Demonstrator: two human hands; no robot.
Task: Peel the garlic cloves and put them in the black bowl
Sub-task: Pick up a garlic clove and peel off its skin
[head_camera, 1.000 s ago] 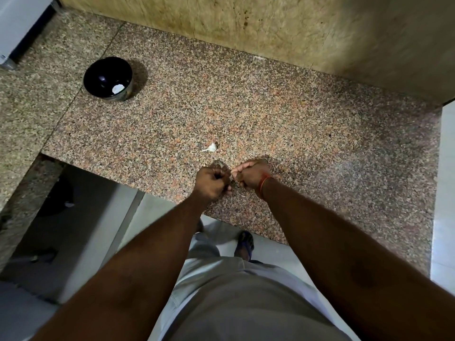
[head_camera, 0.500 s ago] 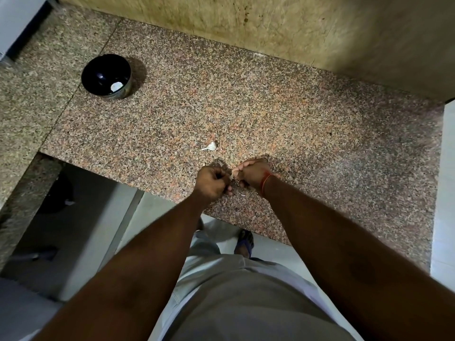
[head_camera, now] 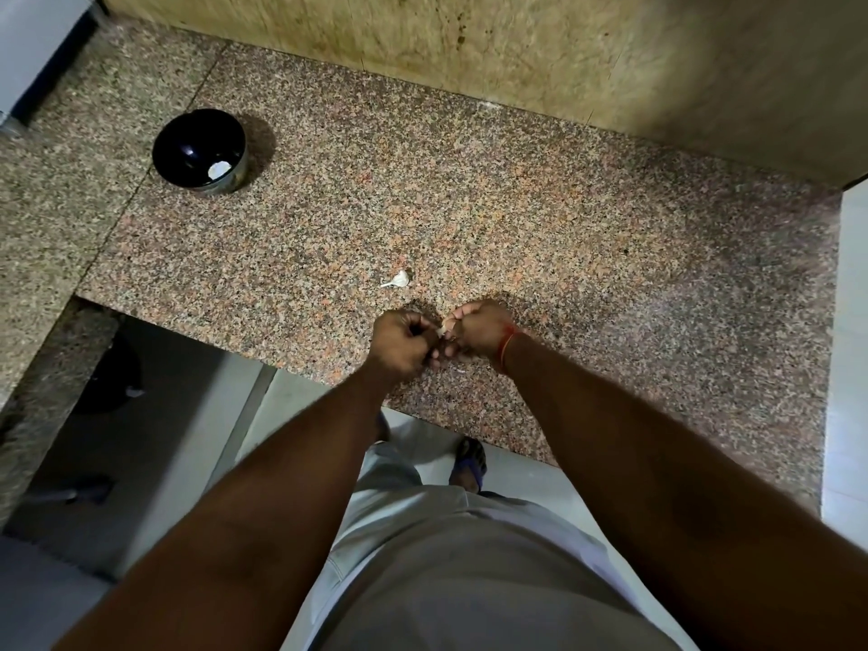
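Speckled granite forms the bench (head_camera: pixel 540 218). One garlic clove (head_camera: pixel 442 329) is pinched between left hand (head_camera: pixel 401 343) and right hand (head_camera: pixel 481 328) (fingers curled). Another clove (head_camera: pixel 398 279) lies just beyond; the black bowl (head_camera: pixel 199 150) sits far left.

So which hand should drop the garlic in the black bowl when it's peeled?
Probably the left hand. The black bowl sits far off on the left side of the counter, so the right hand would have to cross over.

Low in the centre of the frame, the left hand (head_camera: pixel 399 343) and right hand (head_camera: pixel 479 328) pinch a clove (head_camera: pixel 441 330) between curled fingers over the counter (head_camera: pixel 563 237). Just above them lies a garlic piece (head_camera: pixel 398 279). The bowl (head_camera: pixel 199 150), upper left, holds a white bit (head_camera: pixel 219 170).
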